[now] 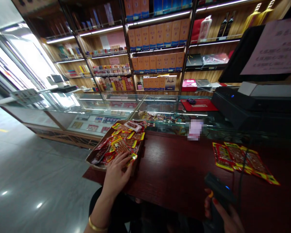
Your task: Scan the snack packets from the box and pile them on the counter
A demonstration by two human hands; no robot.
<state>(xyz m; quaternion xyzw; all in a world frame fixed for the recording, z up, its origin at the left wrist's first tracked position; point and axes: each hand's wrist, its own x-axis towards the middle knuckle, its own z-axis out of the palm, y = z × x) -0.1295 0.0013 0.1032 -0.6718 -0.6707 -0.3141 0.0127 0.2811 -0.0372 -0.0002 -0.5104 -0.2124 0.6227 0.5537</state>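
My left hand (118, 173) reaches over the near end of a shallow cardboard box (94, 166) full of red and yellow snack packets (121, 145). Its fingers are stretched out and rest on or just above the packets; whether they press on one I cannot tell. A gold bangle (97, 227) circles the left wrist. Low on the right, my right hand (224, 212) is wrapped round the grip of a black barcode scanner (219, 189) with a blue light on top. Beyond the scanner, several similar snack packets (240, 158) lie side by side on the dark wooden desk (169, 165).
A cable (243, 171) runs across the packets on the right. Behind the desk stands a glass display counter (106, 103) with loose small items and a red mouse pad (201, 105). A monitor (240, 51) fills the upper right. Shelves with orange boxes (158, 34) line the wall.
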